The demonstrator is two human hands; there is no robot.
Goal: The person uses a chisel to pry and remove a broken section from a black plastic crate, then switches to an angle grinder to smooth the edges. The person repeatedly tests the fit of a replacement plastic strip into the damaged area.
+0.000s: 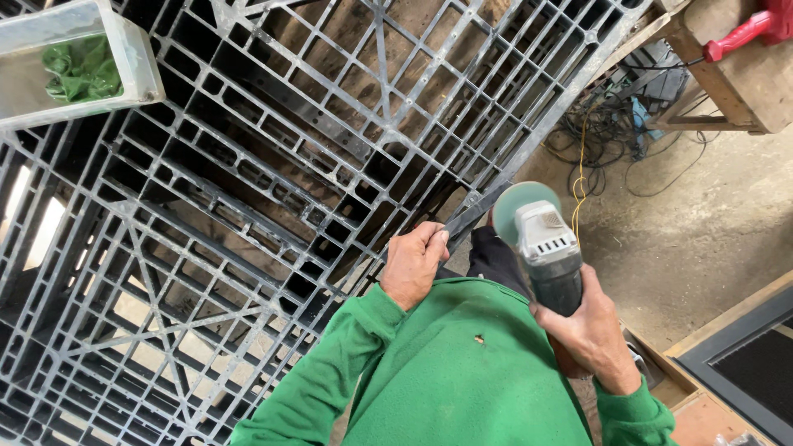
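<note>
The left hand [415, 263] grips the edge of the black plastic pallet [248, 206]. The right hand [591, 326] is closed around a grinder [545, 248], its disc near that edge; any cut seems not yet visible.

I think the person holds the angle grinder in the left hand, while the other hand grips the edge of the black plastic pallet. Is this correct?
Not quite. The head view shows the angle grinder held in the right hand. It is the left hand that grips the edge of the black plastic pallet.
</note>
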